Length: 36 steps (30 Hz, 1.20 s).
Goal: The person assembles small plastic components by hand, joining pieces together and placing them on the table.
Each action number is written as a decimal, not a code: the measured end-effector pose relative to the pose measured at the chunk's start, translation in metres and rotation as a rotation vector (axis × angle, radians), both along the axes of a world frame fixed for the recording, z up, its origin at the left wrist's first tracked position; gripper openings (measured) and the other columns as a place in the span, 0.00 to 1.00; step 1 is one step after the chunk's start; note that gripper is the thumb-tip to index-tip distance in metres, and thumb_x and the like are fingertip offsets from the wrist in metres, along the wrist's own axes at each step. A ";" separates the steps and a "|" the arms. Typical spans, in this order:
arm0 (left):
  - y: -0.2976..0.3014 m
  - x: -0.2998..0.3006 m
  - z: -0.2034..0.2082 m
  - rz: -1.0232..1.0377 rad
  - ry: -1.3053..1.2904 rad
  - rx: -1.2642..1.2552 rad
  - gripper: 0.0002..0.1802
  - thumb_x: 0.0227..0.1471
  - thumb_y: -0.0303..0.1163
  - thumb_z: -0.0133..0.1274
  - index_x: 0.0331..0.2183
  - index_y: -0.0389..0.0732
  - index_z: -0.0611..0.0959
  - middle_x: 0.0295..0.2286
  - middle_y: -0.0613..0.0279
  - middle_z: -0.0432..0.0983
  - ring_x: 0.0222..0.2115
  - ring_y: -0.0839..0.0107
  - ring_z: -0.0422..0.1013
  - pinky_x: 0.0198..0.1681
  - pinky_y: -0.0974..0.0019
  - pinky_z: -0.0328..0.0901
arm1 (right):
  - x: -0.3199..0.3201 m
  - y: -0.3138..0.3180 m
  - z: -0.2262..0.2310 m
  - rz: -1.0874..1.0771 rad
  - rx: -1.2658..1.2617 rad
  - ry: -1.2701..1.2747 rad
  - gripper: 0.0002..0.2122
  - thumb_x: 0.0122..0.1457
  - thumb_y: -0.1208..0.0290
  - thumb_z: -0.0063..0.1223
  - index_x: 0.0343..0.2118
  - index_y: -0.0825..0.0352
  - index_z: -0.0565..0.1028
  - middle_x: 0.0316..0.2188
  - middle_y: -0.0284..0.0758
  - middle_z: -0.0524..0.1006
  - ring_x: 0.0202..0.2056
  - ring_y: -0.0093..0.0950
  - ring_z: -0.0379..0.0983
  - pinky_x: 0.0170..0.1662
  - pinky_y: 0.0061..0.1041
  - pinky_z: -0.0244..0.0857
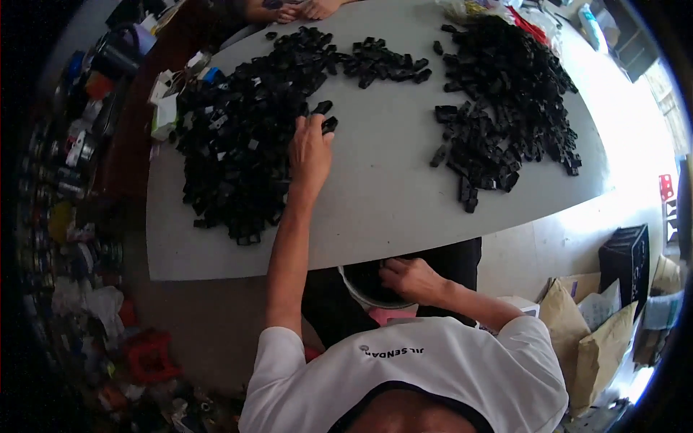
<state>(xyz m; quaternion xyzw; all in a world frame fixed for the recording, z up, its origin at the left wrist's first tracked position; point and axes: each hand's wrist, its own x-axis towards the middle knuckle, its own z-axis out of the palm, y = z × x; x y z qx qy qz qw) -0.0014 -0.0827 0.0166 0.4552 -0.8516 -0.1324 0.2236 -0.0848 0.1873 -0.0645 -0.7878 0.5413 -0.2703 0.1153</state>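
Note:
My left hand [311, 153] reaches over the table to the right edge of a big heap of small black plastic parts [245, 137]. Its fingers are bent together around a black plastic part [330, 124] at their tips; more parts lie right beside them. Below the table's front edge, my right hand [413, 280] is closed at the rim of a round container [354, 287] in my lap. Whatever the right fingers hold is hidden, and the container's inside is dark.
A second heap of black parts [505, 94] covers the table's right side, with a small cluster [379, 61] at the far middle. Another person's hands [307, 10] rest at the far edge. Brown paper packages [588, 339] stand at right; clutter and a red crate [151, 355] lie at left.

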 end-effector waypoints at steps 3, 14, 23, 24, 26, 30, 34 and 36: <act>-0.012 -0.018 -0.018 -0.001 -0.201 -0.078 0.21 0.51 0.26 0.54 0.47 0.35 0.70 0.42 0.46 0.66 0.42 0.47 0.67 0.41 0.49 0.65 | -0.019 -0.011 0.084 0.151 0.032 -0.337 0.12 0.49 0.76 0.56 0.37 0.72 0.72 0.26 0.38 0.69 0.26 0.36 0.71 0.26 0.31 0.66; 0.015 -0.031 -0.008 -0.031 -0.173 -0.167 0.16 0.49 0.24 0.56 0.41 0.37 0.71 0.36 0.50 0.69 0.34 0.56 0.73 0.33 0.58 0.69 | -0.067 -0.050 0.218 0.054 -0.518 -0.511 0.08 0.51 0.76 0.55 0.35 0.67 0.76 0.25 0.31 0.73 0.20 0.22 0.69 0.23 0.21 0.63; 0.061 -0.022 0.010 -0.181 0.879 0.619 0.11 0.48 0.23 0.54 0.36 0.34 0.74 0.23 0.68 0.69 0.18 0.84 0.61 0.17 0.78 0.56 | -0.107 -0.065 0.209 -0.069 -0.366 -0.236 0.15 0.51 0.81 0.52 0.43 0.67 0.73 0.26 0.29 0.73 0.22 0.19 0.68 0.26 0.16 0.63; 0.058 -0.021 0.013 -0.180 0.873 0.694 0.13 0.48 0.24 0.54 0.39 0.35 0.75 0.23 0.67 0.69 0.18 0.84 0.61 0.18 0.78 0.56 | -0.114 -0.078 0.201 -0.162 -0.274 -0.358 0.16 0.51 0.82 0.52 0.44 0.68 0.72 0.26 0.29 0.72 0.21 0.19 0.67 0.26 0.15 0.62; 0.051 -0.016 0.012 -0.177 0.903 0.796 0.18 0.49 0.26 0.55 0.45 0.37 0.76 0.23 0.65 0.71 0.17 0.84 0.61 0.18 0.78 0.57 | -0.107 -0.109 0.201 -0.222 -0.347 -0.401 0.14 0.47 0.82 0.52 0.40 0.68 0.71 0.24 0.35 0.73 0.22 0.30 0.68 0.26 0.23 0.64; 0.040 0.005 0.012 -0.130 1.023 0.779 0.15 0.51 0.30 0.54 0.41 0.35 0.77 0.23 0.64 0.72 0.16 0.80 0.62 0.19 0.76 0.59 | -0.020 -0.159 0.240 0.131 -0.716 -0.154 0.11 0.42 0.74 0.54 0.32 0.67 0.71 0.23 0.41 0.75 0.24 0.40 0.73 0.23 0.34 0.66; 0.040 0.013 0.013 -0.077 1.064 0.828 0.10 0.52 0.32 0.55 0.34 0.37 0.76 0.23 0.68 0.69 0.17 0.81 0.60 0.18 0.77 0.57 | -0.015 -0.161 0.235 0.356 -0.538 -0.147 0.11 0.43 0.67 0.52 0.30 0.65 0.71 0.28 0.40 0.75 0.26 0.38 0.74 0.22 0.37 0.67; 0.043 -0.002 0.001 -0.098 1.089 0.833 0.09 0.53 0.33 0.55 0.30 0.38 0.76 0.23 0.70 0.68 0.17 0.82 0.60 0.17 0.78 0.55 | -0.069 -0.160 0.188 0.119 -0.531 -0.028 0.12 0.48 0.77 0.53 0.38 0.64 0.74 0.33 0.34 0.74 0.26 0.31 0.75 0.24 0.26 0.69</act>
